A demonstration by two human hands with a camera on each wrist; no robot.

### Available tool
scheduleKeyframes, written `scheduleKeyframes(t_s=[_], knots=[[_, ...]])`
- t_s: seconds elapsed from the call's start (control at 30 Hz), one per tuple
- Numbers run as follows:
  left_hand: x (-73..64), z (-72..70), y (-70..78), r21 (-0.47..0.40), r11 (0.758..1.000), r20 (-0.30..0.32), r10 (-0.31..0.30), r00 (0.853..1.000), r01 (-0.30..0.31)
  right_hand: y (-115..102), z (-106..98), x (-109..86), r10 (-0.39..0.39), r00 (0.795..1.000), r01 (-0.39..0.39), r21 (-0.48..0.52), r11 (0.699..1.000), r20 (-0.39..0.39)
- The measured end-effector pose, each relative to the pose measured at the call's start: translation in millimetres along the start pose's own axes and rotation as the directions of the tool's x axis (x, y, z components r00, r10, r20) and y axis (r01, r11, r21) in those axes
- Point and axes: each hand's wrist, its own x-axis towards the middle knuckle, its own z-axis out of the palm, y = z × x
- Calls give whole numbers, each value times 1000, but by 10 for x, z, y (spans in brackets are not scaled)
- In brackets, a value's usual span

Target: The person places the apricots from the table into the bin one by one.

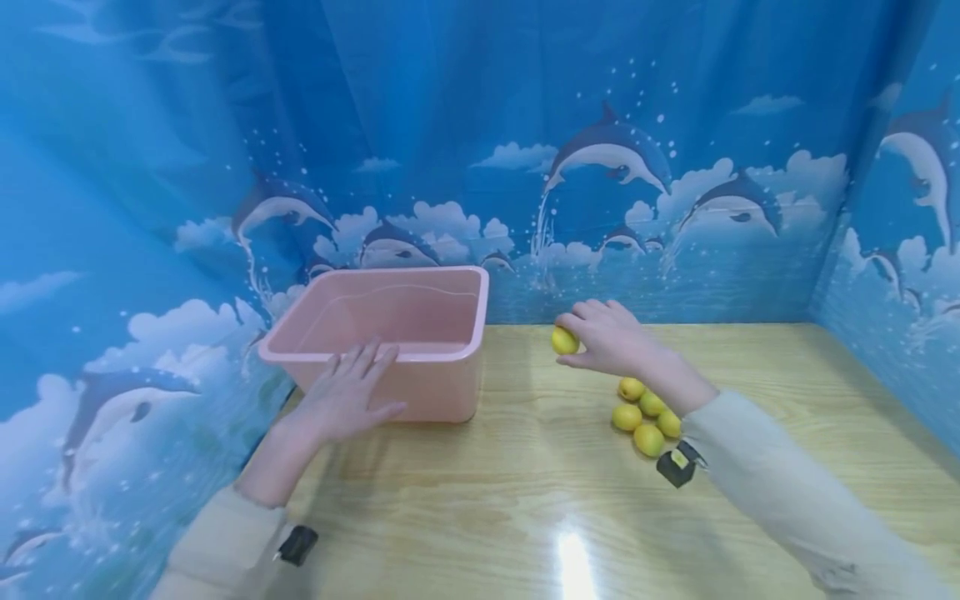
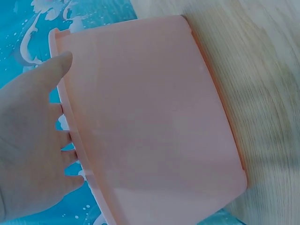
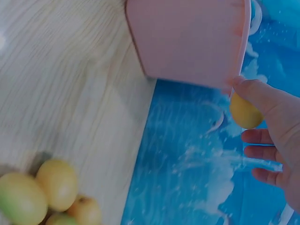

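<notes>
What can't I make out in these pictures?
Head view: near floor of the tub, hidden by its front wall.
Head view: full count of fruit, the right arm overlapping the pile.
Right wrist view: the pile's rest, cut off at bottom left.
Left wrist view: the tub's inside, behind its wall.

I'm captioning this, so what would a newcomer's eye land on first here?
Probably the blue dolphin curtain behind the table, then the pink tub at the table's left. To its right, the right hand holds a yellow fruit above the table, with more fruit lying nearby.
</notes>
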Motion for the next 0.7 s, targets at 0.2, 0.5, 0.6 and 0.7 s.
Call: scheduleKeyframes(t_s=[0.2, 0.5, 0.6, 0.7], knots=[[-22, -11, 20, 21, 1000, 15, -2, 1000, 2, -211, -76, 231, -30, 1000, 30, 21, 999, -3], [-39, 5, 27, 22, 1000, -11, 19, 1000, -19, -456, -163, 523, -79, 995, 82, 48, 995, -56], [-41, 17, 25, 33, 999, -21, 27, 999, -26, -525, -168, 618, -88, 994, 91, 35, 995, -67], [-41, 30, 32, 38, 999, -34, 31, 999, -30, -597, -168, 716, -85, 995, 87, 30, 996, -56]])
